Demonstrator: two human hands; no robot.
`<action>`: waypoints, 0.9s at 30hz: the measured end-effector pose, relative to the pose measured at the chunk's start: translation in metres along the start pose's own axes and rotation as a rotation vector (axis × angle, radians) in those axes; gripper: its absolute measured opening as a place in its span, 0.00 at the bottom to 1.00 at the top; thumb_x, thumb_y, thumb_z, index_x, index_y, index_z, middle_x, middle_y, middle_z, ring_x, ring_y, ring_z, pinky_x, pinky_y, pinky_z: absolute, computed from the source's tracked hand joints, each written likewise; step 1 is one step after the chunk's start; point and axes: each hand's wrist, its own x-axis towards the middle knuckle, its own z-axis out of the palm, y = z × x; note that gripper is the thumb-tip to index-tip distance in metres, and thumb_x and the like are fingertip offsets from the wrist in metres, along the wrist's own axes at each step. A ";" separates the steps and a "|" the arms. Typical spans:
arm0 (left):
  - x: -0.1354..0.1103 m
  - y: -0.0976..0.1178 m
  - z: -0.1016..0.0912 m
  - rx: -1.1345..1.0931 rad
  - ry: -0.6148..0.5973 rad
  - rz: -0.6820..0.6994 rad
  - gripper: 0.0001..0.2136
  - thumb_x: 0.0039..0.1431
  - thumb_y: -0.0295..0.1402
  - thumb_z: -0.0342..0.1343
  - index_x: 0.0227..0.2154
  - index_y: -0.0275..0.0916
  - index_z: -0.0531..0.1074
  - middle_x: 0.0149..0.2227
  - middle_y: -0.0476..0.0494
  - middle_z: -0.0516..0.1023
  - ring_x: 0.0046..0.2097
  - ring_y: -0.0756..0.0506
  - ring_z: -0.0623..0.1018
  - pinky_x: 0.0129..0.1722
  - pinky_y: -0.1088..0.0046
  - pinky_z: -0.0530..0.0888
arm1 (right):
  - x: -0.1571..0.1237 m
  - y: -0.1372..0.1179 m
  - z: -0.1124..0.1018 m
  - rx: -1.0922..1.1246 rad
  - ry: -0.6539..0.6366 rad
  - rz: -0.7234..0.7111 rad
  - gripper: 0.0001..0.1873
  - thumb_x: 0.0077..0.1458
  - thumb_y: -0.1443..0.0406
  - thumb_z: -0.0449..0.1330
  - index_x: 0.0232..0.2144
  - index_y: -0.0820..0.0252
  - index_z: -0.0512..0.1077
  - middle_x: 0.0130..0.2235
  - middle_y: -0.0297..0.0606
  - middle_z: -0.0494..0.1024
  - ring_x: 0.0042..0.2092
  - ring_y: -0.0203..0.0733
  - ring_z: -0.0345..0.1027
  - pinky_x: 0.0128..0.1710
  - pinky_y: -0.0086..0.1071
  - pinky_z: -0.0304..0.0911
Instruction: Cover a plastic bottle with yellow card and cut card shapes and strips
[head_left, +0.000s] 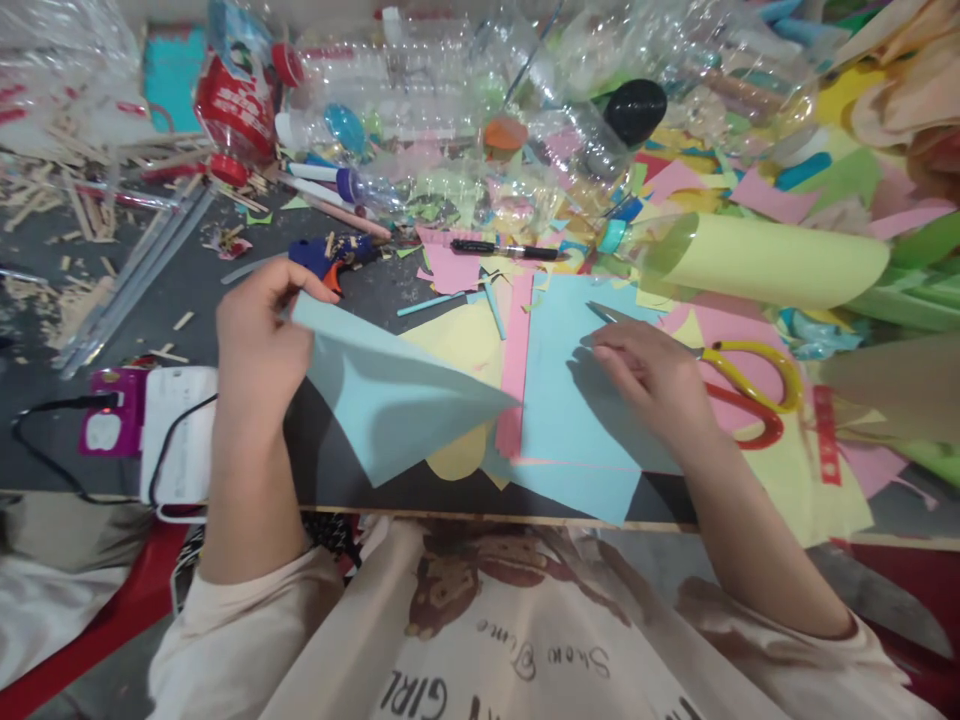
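My left hand [262, 340] pinches the upper left corner of a light blue sheet of paper [375, 400]. That sheet is raised and bent, its right tip over a pink paper strip [513, 360]. My right hand [652, 375] is over another light blue sheet [551, 370], fingers curled; whether they hold anything is hidden. Scissors [787, 380] with yellow and red handles lie behind that hand, their blade tip showing past it. Yellow paper [457, 340] lies under the raised sheet.
A black pen [510, 250] and a blue glue gun [330, 250] lie beyond the papers. Plastic bottles [420, 100] and paper scraps crowd the back. At the left are glue sticks [139, 270], a purple plug adapter [109, 410] and a white power block [176, 430] with cables.
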 end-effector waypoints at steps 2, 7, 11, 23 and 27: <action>0.000 0.006 0.003 0.054 0.029 0.000 0.08 0.54 0.23 0.46 0.28 0.40 0.68 0.29 0.50 0.72 0.31 0.48 0.70 0.33 0.70 0.64 | 0.007 -0.008 0.009 -0.025 -0.099 -0.071 0.13 0.66 0.63 0.51 0.39 0.56 0.76 0.43 0.45 0.82 0.46 0.52 0.75 0.47 0.48 0.69; -0.003 0.015 0.031 0.168 -0.127 0.118 0.08 0.54 0.23 0.46 0.26 0.43 0.65 0.30 0.47 0.74 0.34 0.43 0.73 0.36 0.67 0.66 | 0.025 -0.028 0.039 -0.134 -0.287 -0.225 0.17 0.67 0.63 0.49 0.49 0.55 0.77 0.56 0.49 0.76 0.60 0.57 0.67 0.59 0.54 0.64; -0.012 0.014 0.054 0.232 -0.243 0.200 0.10 0.55 0.24 0.46 0.31 0.43 0.70 0.36 0.42 0.79 0.42 0.39 0.77 0.45 0.63 0.70 | 0.037 -0.028 0.056 -0.178 -0.318 -0.249 0.19 0.67 0.63 0.49 0.52 0.56 0.75 0.61 0.48 0.73 0.66 0.57 0.61 0.65 0.56 0.58; -0.015 0.021 0.070 0.110 -0.279 0.279 0.12 0.64 0.29 0.46 0.40 0.42 0.76 0.43 0.41 0.82 0.48 0.40 0.78 0.52 0.62 0.68 | 0.039 -0.030 0.035 0.342 -0.194 0.192 0.16 0.57 0.61 0.58 0.46 0.59 0.74 0.35 0.38 0.78 0.36 0.42 0.72 0.37 0.37 0.68; -0.014 0.031 0.071 0.058 -0.228 0.278 0.10 0.64 0.29 0.49 0.40 0.43 0.76 0.43 0.44 0.82 0.47 0.42 0.78 0.52 0.65 0.68 | 0.034 -0.025 0.030 0.555 -0.164 0.321 0.12 0.53 0.62 0.59 0.41 0.56 0.72 0.25 0.27 0.65 0.25 0.35 0.64 0.28 0.32 0.63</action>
